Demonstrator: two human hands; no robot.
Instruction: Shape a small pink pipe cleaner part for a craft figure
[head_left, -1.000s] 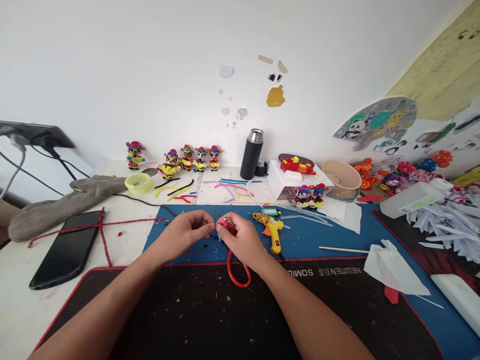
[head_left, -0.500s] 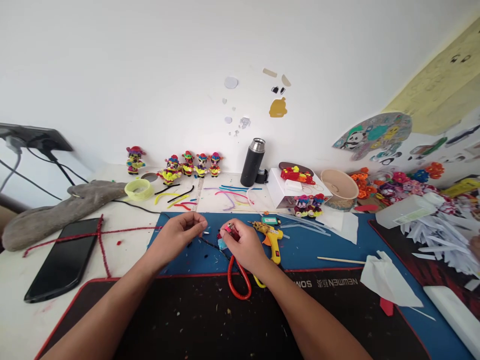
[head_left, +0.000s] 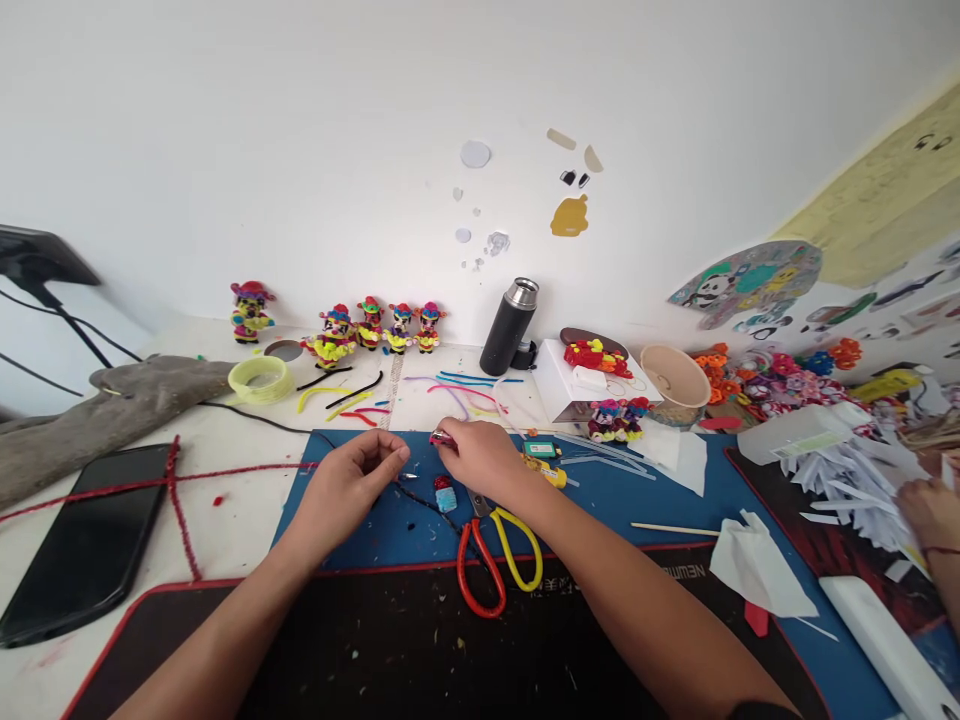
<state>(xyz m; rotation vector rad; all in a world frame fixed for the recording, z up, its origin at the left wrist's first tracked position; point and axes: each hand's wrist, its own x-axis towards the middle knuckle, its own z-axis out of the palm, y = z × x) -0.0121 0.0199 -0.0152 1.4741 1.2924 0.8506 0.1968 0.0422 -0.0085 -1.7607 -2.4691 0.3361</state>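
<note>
Small dark-red-and-pink piece [head_left: 442, 439], pinched in the right hand [head_left: 476, 455] at twelve o'clock, apparently mid-work, near the left hand [head_left: 360, 488], curled at eight (whether gripping anything, cannot tell). At six from it, a loose sky-blue-and-red textured block [head_left: 445, 498], seemingly unattached, unlike five upright, finished-looking multicoloured figurines [head_left: 330, 342] at eleven. Tightest at five, beside metal scissors [head_left: 480, 507] with red and yellow handles; roomiest farther towards six, over scrap-flecked black mat [head_left: 375, 640] edged in red.

A black flask [head_left: 504, 340] stands near the wall [head_left: 337, 160], a dark cap [head_left: 526, 355] just right of it. Farther right of the flask are a white box [head_left: 553, 388] and a beige bowl [head_left: 686, 368]; far left of it lie a black phone [head_left: 86, 540] and what looks like driftwood [head_left: 142, 395]. Well above the flask is a yellow sticker [head_left: 570, 217].
</note>
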